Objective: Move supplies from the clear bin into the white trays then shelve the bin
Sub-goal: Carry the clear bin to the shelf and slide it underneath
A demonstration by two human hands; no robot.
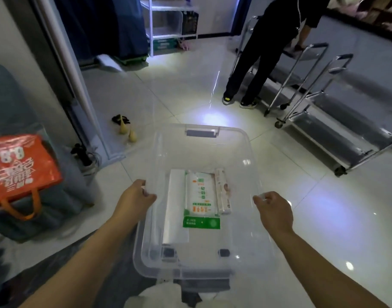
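I grip the clear bin (201, 152) by its side rims — left hand (136, 194), right hand (274, 210) — over glossy white floor tiles (179, 90); steel carts (319, 107) stand right.

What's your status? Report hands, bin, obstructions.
Left hand and right hand gripping clear bin by its side rims. Supply packs inside. Person and metal carts ahead right.

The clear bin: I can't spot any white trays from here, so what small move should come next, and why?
Probably keep carrying the clear bin level. The left hand and right hand each grip a side rim, and the packs lie loose on its floor, so tilting might slide them.
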